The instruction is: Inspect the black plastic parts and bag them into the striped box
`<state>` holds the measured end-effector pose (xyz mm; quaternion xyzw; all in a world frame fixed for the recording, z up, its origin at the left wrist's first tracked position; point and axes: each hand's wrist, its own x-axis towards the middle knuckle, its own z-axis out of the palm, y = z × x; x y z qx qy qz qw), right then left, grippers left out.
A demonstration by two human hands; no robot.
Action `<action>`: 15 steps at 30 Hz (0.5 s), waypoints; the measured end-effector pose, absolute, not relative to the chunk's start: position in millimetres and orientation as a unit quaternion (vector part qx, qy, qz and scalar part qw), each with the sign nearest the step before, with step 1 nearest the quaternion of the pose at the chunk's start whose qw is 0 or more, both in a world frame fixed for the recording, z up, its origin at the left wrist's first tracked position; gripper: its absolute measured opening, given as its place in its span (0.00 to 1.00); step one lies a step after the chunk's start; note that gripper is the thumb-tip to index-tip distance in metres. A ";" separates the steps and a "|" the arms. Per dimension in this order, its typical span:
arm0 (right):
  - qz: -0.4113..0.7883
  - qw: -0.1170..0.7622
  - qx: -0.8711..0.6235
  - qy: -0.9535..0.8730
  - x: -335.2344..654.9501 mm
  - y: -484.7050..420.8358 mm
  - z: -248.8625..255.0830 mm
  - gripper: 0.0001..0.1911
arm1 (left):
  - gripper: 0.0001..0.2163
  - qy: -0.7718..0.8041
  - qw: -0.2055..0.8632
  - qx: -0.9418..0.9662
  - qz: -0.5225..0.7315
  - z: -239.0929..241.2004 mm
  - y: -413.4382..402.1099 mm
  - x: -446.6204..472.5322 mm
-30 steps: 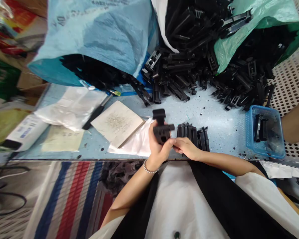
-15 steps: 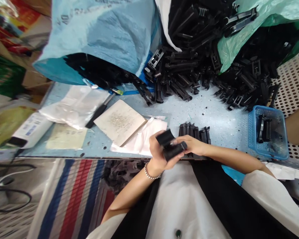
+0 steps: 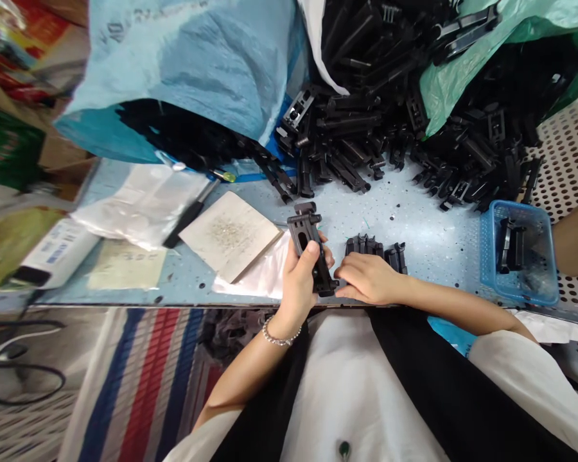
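My left hand [image 3: 295, 285] is closed around a long black plastic part [image 3: 304, 230], thumb across its face. The part has a slot, and small pegs stick out at both ends. My right hand [image 3: 373, 279] is at the part's lower end with its fingers curled and pinched together; whether a small piece is between them is hidden. Just beyond my right hand, several similar black parts [image 3: 365, 244] stand side by side on the pale blue table [image 3: 433, 250], partly covered by that hand.
Black parts [image 3: 351, 122] are heaped at the back. A blue bag [image 3: 187, 70] and a green bag [image 3: 446, 96] hold more. A blue basket [image 3: 491, 256] with a few parts sits right, near a brown limb-like shape. A square board [image 3: 228, 237] lies left on white film.
My left hand has turned the black part from lying across to pointing away from me, showing its slotted face. My right hand has drawn back slightly to the part's near end.
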<state>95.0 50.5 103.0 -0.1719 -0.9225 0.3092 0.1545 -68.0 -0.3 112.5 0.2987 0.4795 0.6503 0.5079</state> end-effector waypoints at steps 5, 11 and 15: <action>0.245 0.193 -0.116 -0.943 96.4 42.6 96.9 0.23 | 0.17 0.452 0.544 0.282 0.648 126.0 0.0 -64.9; 0.201 0.229 -0.106 -0.946 101.1 45.1 96.9 0.20 | 0.19 0.450 0.576 0.261 0.630 127.1 -1.1 -57.3; 0.396 0.204 -0.184 -0.876 99.2 34.7 96.4 0.24 | 0.18 0.474 0.519 0.310 0.641 113.2 -4.5 -58.5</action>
